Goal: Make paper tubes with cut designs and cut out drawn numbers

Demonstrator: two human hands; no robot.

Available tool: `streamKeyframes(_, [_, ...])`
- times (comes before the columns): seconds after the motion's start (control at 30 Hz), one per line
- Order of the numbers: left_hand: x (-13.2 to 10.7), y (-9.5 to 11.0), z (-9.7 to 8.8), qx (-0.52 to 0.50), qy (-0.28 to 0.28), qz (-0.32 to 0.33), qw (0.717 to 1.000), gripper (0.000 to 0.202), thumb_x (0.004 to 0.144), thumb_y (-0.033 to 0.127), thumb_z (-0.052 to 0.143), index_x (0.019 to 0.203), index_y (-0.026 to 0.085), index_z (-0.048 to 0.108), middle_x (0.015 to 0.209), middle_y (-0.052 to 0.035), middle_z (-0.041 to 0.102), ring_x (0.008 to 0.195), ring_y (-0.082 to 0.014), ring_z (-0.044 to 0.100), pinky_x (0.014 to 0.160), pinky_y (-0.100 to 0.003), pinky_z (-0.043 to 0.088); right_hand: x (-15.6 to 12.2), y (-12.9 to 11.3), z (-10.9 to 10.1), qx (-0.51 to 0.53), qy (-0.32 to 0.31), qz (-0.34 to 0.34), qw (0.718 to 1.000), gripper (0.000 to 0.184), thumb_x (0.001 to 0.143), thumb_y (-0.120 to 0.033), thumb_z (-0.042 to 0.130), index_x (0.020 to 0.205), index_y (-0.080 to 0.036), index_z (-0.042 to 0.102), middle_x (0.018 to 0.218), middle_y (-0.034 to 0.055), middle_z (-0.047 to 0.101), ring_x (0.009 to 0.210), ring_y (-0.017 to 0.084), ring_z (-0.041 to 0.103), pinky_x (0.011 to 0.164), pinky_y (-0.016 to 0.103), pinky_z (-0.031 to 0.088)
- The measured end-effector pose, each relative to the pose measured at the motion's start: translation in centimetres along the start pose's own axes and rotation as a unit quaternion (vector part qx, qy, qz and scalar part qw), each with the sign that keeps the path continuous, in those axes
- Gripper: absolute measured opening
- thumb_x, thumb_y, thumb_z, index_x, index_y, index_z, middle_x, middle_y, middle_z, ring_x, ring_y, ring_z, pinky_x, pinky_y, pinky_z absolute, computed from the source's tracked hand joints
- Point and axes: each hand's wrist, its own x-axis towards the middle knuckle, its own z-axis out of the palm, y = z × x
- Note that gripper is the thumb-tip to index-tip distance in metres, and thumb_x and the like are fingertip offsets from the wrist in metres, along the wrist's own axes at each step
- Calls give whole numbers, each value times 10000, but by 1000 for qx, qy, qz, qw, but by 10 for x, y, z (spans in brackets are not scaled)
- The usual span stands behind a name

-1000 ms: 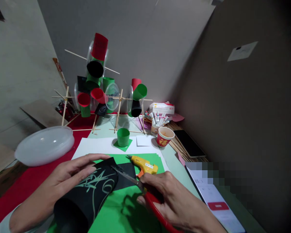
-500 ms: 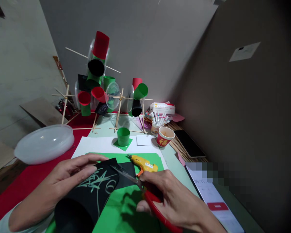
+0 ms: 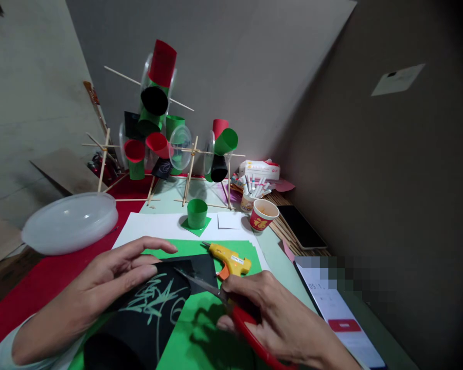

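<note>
My left hand [image 3: 104, 280] holds a black sheet of paper [image 3: 150, 313] that curls at its near end and bears pale green brush-like marks. Its thumb presses on the paper's upper edge, and the index finger is lifted off. In my right hand [image 3: 281, 318] are scissors [image 3: 250, 331] with red handles. Their blades point left over the paper's far right corner; I cannot tell whether they are cutting. A flat black square [image 3: 206, 264] lies partly under the blades, on green paper [image 3: 204, 324]. Just beyond the right hand lies a yellow glue gun [image 3: 231, 258].
A green paper cup shape [image 3: 197, 214] stands on a green square. Behind it rises a stick frame [image 3: 191, 174] carrying coloured paper tubes. A red-and-white paper cup [image 3: 263, 215], a cup of markers [image 3: 249, 201] and phones [image 3: 301, 226] line the right; a clear plastic lid [image 3: 69, 223] lies left.
My left index finger has lifted off the black paper, whose far corner has dropped lower. The scissors have hardly moved. The view has shifted slightly.
</note>
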Motion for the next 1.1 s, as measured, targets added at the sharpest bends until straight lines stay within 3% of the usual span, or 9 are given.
streamKeyframes(0.13, [1, 1, 0, -20, 6, 1, 1000, 667, 681, 748, 745, 1188, 333, 620, 950, 11, 764, 821, -161, 614, 714, -186, 450, -2, 0, 1, -6, -3, 3, 1000, 239, 960, -457, 642, 894, -240, 568, 725, -41, 543, 658, 141, 472, 663, 249, 394])
streamKeyframes(0.33, [1, 2, 2, -32, -1, 6, 999, 626, 719, 725, 733, 1192, 331, 623, 742, 49, 682, 711, -128, 545, 630, -164, 408, -1, -2, 0, -2, 3, 10, 1000, 287, 947, -514, 659, 935, -233, 605, 716, -21, 573, 667, 156, 520, 640, 247, 402])
streamKeyframes(0.57, [0, 1, 3, -19, -16, -7, 1000, 666, 698, 745, 730, 1224, 347, 637, 1044, -5, 792, 938, -197, 676, 717, -185, 469, 2, -1, 2, 14, 4, 5, 1000, 351, 897, -560, 713, 910, -231, 593, 698, -38, 541, 639, 141, 489, 594, 238, 352])
streamKeyframes(0.73, [1, 1, 5, -31, -31, 5, 999, 628, 715, 701, 741, 1222, 340, 656, 989, -11, 800, 865, -174, 688, 702, -161, 480, 1, 1, 3, 12, -1, 7, 1000, 306, 923, -513, 697, 894, -237, 569, 708, -48, 519, 654, 140, 458, 677, 263, 383])
streamKeyframes(0.9, [1, 1, 6, -54, -22, 38, 998, 497, 727, 642, 769, 1118, 340, 716, 941, 16, 809, 842, -141, 698, 703, -127, 480, 0, 2, 3, -1, -25, 1, 1000, 258, 973, -418, 626, 835, -231, 515, 698, -51, 485, 618, 123, 408, 632, 246, 357])
streamKeyframes(1.1, [1, 5, 8, -53, -20, 20, 998, 556, 743, 679, 748, 1173, 334, 675, 936, 34, 808, 849, -126, 673, 714, -122, 474, 2, 2, 4, 4, 2, -21, 1000, 307, 914, -487, 704, 846, -218, 571, 672, -41, 504, 608, 124, 432, 583, 234, 334])
